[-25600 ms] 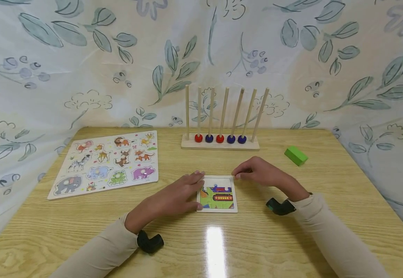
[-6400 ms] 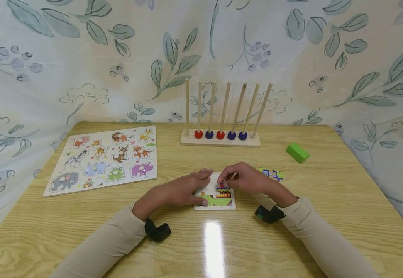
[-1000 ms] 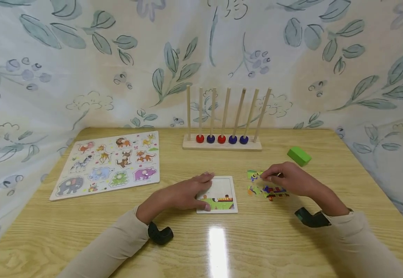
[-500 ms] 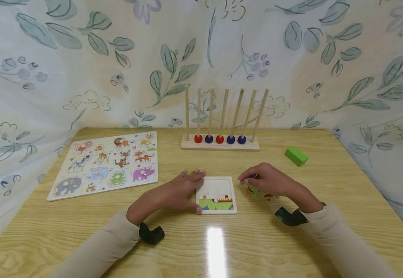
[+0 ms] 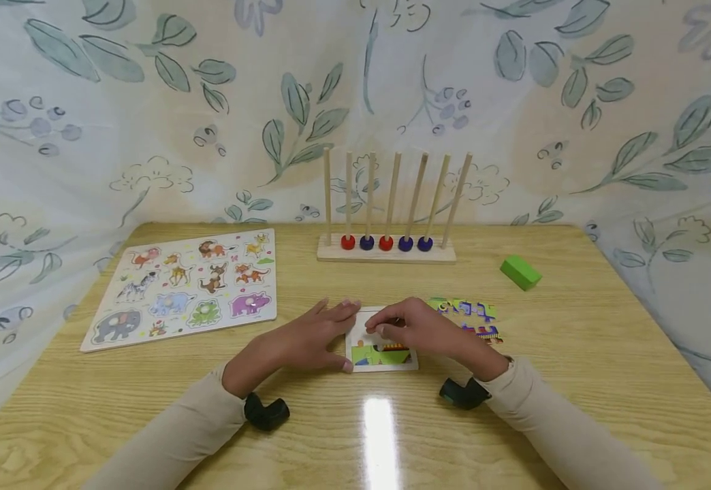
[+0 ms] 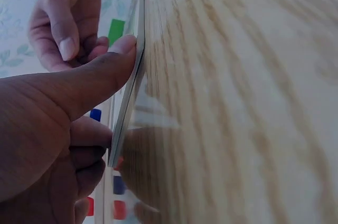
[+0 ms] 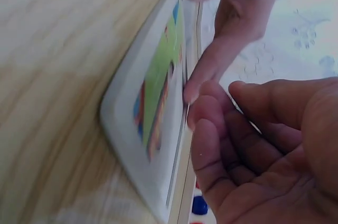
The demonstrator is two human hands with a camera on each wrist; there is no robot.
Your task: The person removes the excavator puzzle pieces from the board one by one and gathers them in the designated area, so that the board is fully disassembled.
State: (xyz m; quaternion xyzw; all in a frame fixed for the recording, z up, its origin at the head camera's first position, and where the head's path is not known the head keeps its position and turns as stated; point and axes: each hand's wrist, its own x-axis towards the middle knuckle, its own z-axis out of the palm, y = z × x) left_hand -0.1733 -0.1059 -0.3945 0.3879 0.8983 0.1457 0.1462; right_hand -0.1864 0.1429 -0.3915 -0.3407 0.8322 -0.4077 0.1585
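Near the middle of the bench (image 5: 86, 415), two hands at a small puzzle tray (image 5: 358, 331).
The left hand (image 5: 306, 344) spreads thumb and fingers wide, touching the tray's left edge; the right hand (image 5: 425, 333) hangs over its right part, fingertips narrow, its grip impossible to tell. Loose pieces (image 5: 466, 309) lie just right of the tray.

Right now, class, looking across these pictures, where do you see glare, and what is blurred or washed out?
Head view: white glare on the table in front of the puzzle tray; left wrist view: table grain soft; right wrist view: table grain blurred, floral backdrop washed out.
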